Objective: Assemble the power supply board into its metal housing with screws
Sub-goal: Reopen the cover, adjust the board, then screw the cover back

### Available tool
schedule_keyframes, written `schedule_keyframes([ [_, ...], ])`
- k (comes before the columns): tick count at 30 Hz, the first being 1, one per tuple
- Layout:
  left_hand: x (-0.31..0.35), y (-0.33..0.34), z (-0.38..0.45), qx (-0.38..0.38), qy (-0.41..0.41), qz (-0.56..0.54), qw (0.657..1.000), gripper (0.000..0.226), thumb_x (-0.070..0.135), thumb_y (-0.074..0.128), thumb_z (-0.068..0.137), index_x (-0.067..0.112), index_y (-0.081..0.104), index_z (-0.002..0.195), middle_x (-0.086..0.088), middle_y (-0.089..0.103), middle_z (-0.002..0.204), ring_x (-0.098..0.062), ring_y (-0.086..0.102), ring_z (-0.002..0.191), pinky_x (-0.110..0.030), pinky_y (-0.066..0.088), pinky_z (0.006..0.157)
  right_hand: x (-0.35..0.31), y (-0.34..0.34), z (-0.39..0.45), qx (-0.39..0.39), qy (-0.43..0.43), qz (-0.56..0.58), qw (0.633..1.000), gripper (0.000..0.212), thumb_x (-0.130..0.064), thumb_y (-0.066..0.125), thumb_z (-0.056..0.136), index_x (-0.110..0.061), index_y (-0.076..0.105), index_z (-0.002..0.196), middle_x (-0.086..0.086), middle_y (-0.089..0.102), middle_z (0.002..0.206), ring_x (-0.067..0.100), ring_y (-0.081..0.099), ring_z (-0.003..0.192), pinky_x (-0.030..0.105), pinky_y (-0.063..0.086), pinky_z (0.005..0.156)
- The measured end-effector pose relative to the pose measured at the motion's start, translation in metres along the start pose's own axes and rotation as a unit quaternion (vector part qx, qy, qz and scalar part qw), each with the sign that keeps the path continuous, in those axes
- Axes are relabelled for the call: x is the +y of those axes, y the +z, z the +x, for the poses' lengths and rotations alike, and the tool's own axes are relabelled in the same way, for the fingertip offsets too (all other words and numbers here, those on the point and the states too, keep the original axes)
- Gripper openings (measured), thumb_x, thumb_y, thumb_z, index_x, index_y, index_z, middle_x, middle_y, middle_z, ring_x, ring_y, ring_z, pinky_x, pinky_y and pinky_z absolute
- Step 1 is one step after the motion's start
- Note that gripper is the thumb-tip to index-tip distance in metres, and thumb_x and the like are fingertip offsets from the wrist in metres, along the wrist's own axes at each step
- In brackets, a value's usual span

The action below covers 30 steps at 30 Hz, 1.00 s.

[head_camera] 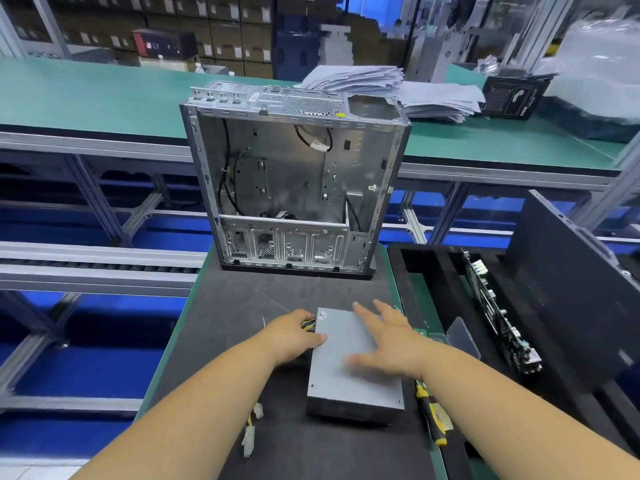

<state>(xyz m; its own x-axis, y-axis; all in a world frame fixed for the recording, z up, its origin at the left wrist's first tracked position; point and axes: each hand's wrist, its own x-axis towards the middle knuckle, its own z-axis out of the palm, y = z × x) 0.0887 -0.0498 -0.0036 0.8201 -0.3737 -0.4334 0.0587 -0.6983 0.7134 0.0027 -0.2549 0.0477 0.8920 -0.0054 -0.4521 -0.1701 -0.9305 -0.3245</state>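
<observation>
A grey power supply box (353,365) lies flat on the dark table (221,306), low in the middle of the frame. The left hand (294,336) is at the box's left side. Its thumb lies on the top edge, and its fingers curl around the yellow and black wires (309,323) that come out of the box's far left corner. The right hand (388,344) lies flat on top of the box with its fingers spread apart and straight. It looks a bit blurry.

The open metal case (294,181) sits farther back on the table, in the middle of the frame, well apart from the box. Its open side faces the camera, and black cables hang inside it.

White plugs (251,431) lie on the table near the bottom, left of the box. A yellow and black screwdriver (433,417) lies just right of the box. A circuit board (498,313) stands on its edge in a black tray (415,261) at the right. A pile of papers (398,88) sits behind the case.
</observation>
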Motion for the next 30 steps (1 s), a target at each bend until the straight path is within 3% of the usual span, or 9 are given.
schedule_keyframes([
  [3,0.004,0.0,0.002,-0.007,-0.009,0.011,1.0,0.053,0.04,0.07,0.083,0.028,0.052,0.131,0.002,0.062,0.12,-0.017,0.062,0.101,-0.027,0.046,0.081,0.016,0.0,0.006,0.064,0.094,0.032,0.993,0.089,-0.068,0.045,0.09,-0.027,0.006,0.158,0.006,0.011,0.163,0.031,0.013,0.148,0.045,0.024,0.116],
  [9,0.01,-0.001,0.0,-0.008,-0.026,0.026,0.999,0.052,0.038,0.069,0.083,0.025,0.053,0.131,0.0,0.061,0.126,-0.019,0.06,0.108,-0.031,0.044,0.093,0.028,0.003,0.013,0.047,0.139,0.079,0.986,0.082,-0.068,0.044,0.091,-0.018,0.025,0.153,0.003,0.042,0.151,0.026,0.05,0.129,0.034,0.044,0.095],
  [11,0.011,-0.001,-0.001,-0.003,-0.034,0.013,0.999,0.05,0.037,0.071,0.083,0.024,0.056,0.129,0.003,0.061,0.125,-0.016,0.058,0.109,-0.028,0.042,0.091,0.027,0.001,0.015,0.052,0.155,0.099,0.982,0.082,-0.07,0.047,0.088,-0.015,0.033,0.148,0.001,0.048,0.146,0.024,0.053,0.124,0.032,0.045,0.089],
  [14,0.012,0.0,-0.003,-0.014,-0.043,-0.03,0.999,0.043,0.033,0.069,0.084,0.022,0.06,0.124,0.005,0.066,0.117,-0.013,0.063,0.103,-0.024,0.045,0.083,0.029,0.0,0.02,0.032,0.191,0.141,0.971,0.082,-0.07,0.051,0.085,-0.01,0.046,0.14,0.006,0.055,0.137,0.026,0.056,0.118,0.033,0.046,0.092],
  [18,0.016,0.008,-0.008,-0.002,-0.043,-0.086,0.995,0.031,0.033,0.064,0.086,0.023,0.059,0.114,0.006,0.064,0.111,-0.009,0.061,0.097,-0.021,0.042,0.07,0.034,0.008,0.024,0.048,0.202,0.277,0.938,0.067,-0.059,0.069,0.08,-0.006,0.063,0.12,0.006,0.066,0.113,0.026,0.062,0.103,0.037,0.051,0.094],
  [21,0.014,0.012,-0.016,0.036,-0.022,-0.08,0.996,0.028,0.035,0.065,0.085,0.026,0.06,0.111,0.009,0.065,0.108,-0.006,0.061,0.095,-0.021,0.044,0.07,0.032,0.012,0.023,0.07,0.205,0.339,0.916,0.063,-0.052,0.076,0.077,-0.004,0.063,0.116,0.009,0.067,0.11,0.028,0.064,0.101,0.042,0.052,0.094],
  [24,0.016,0.006,-0.026,0.083,0.018,-0.054,0.995,0.026,0.036,0.067,0.085,0.033,0.058,0.109,0.018,0.063,0.1,0.003,0.058,0.087,-0.016,0.041,0.064,0.027,0.005,0.018,0.105,0.177,0.339,0.918,0.063,-0.053,0.079,0.071,-0.006,0.064,0.109,0.009,0.069,0.106,0.029,0.066,0.097,0.039,0.055,0.086],
  [30,0.028,-0.017,-0.041,0.173,0.104,-0.054,0.978,0.026,0.03,0.07,0.083,0.044,0.053,0.095,0.021,0.068,0.092,0.003,0.061,0.086,-0.02,0.043,0.069,0.005,-0.022,0.0,0.203,0.095,0.307,0.925,0.06,-0.048,0.088,0.06,-0.026,0.051,0.102,-0.012,0.063,0.098,0.011,0.064,0.088,0.034,0.054,0.076],
])
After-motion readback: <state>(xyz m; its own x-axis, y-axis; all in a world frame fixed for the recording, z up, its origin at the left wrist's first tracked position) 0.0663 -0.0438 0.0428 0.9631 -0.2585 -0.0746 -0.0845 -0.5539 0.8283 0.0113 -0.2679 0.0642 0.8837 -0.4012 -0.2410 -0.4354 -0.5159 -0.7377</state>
